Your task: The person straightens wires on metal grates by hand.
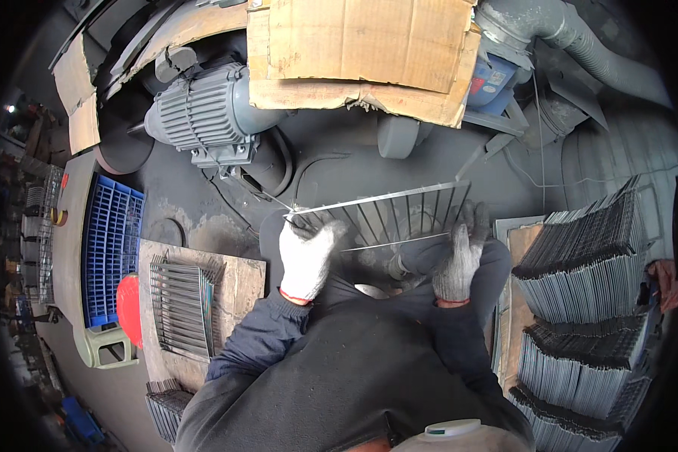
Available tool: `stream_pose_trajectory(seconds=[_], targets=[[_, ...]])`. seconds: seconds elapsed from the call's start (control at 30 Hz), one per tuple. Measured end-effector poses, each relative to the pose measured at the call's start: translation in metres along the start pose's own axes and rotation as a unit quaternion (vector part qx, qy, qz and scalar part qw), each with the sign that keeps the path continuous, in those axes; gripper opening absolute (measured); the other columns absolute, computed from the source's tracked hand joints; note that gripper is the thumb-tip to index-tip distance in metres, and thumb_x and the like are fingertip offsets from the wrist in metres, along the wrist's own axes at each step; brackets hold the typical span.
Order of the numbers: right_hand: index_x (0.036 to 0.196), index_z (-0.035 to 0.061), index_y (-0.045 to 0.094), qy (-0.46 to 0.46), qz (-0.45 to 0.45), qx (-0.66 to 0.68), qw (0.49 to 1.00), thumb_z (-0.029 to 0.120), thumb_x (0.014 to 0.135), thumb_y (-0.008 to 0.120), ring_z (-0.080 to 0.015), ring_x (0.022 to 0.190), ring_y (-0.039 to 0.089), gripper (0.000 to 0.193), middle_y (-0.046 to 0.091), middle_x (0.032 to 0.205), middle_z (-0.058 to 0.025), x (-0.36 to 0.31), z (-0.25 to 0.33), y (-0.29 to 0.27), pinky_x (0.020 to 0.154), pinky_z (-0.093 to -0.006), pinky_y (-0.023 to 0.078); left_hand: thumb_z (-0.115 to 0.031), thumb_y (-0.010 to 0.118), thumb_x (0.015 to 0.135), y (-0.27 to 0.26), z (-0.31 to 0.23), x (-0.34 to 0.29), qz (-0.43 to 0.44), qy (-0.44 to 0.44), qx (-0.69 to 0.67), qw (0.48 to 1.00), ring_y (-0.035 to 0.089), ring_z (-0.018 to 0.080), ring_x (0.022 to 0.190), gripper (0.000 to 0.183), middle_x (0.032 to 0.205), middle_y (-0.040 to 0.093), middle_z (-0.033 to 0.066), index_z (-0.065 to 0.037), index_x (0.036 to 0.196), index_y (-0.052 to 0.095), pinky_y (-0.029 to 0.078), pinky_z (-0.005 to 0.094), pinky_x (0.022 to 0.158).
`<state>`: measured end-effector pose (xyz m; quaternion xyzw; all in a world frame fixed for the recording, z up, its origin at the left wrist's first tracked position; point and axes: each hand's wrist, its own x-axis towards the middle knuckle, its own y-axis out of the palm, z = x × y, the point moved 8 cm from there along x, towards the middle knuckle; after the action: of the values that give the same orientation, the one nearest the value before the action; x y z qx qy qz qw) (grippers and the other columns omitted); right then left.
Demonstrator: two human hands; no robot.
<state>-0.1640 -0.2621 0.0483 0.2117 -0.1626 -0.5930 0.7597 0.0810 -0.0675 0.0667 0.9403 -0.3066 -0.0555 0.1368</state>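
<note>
A dark metal wire rack (384, 197) with a pale, shiny long edge is held up in front of my body, tilted, its thin bars running between two long sides. In a white knit glove, my left hand (305, 258) closes round the rack's left end. My right hand (459, 256), in a greyed glove, grips the right end, with the fingers lying along the bars. Beyond the rack, and apart from it, a grey rounded machine part (398, 137) sticks out below a cardboard cover (361, 49).
On my right, stacks of similar wire racks (572, 294) stand on a board. A smaller stack (182, 307) lies on a wooden board (242, 282) at left, near a blue plastic crate (113, 248) and a red round seat (129, 310). A grey motor (203, 113) sits ahead left; ducting (610, 64) runs far right.
</note>
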Motion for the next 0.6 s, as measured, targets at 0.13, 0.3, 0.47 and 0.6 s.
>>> stream_pose_trajectory(seconds=[0.13, 0.3, 0.47, 0.6], targets=[[0.152, -0.0006, 0.05, -0.068, 0.151, -0.065, 0.984, -0.002, 0.104, 0.062, -0.0223, 0.122, 0.065, 0.05, 0.065, 0.138, -0.0147, 0.002, 0.017, 0.034, 0.104, -0.0373, 0.055, 0.002, 0.086, 0.086, -0.002, 0.0, -0.01, 0.023, 0.002, 0.051, 0.998, 0.07, 0.0138, 0.083, 0.03, 0.093, 0.074, 0.0082, 0.001, 0.107, 0.064, 0.058, 0.0288, 0.075], [0.132, -0.001, 0.065, 0.044, 0.127, -0.124, 0.983, -0.011, 0.096, 0.069, -0.0155, 0.103, 0.071, 0.037, 0.074, 0.116, -0.0076, 0.005, -0.007, 0.024, 0.095, -0.0299, 0.057, 0.002, 0.086, 0.086, -0.005, 0.007, -0.017, 0.026, -0.012, 0.094, 0.995, 0.072, 0.0151, 0.087, 0.032, 0.098, 0.076, 0.0104, 0.003, 0.109, 0.064, 0.059, 0.0289, 0.078], [0.123, -0.0009, 0.069, 0.09, 0.125, -0.128, 0.98, -0.009, 0.097, 0.07, -0.0142, 0.094, 0.071, 0.027, 0.075, 0.108, -0.007, 0.002, -0.014, 0.022, 0.087, -0.03, 0.059, 0.005, 0.084, 0.087, -0.001, 0.009, -0.019, 0.007, -0.036, 0.094, 0.995, 0.061, 0.0082, 0.079, 0.026, 0.088, 0.066, 0.0009, -0.003, 0.096, 0.061, 0.052, 0.0253, 0.074], [0.12, 0.0, 0.07, 0.093, 0.109, -0.14, 0.98, -0.008, 0.098, 0.071, -0.0131, 0.091, 0.071, 0.023, 0.075, 0.104, -0.006, 0.004, -0.019, 0.018, 0.083, -0.0287, 0.058, 0.0, 0.087, 0.087, -0.005, 0.015, -0.018, 0.026, -0.022, 0.14, 0.99, 0.072, 0.0138, 0.09, 0.03, 0.1, 0.077, 0.0096, 0.003, 0.109, 0.066, 0.059, 0.0288, 0.08]])
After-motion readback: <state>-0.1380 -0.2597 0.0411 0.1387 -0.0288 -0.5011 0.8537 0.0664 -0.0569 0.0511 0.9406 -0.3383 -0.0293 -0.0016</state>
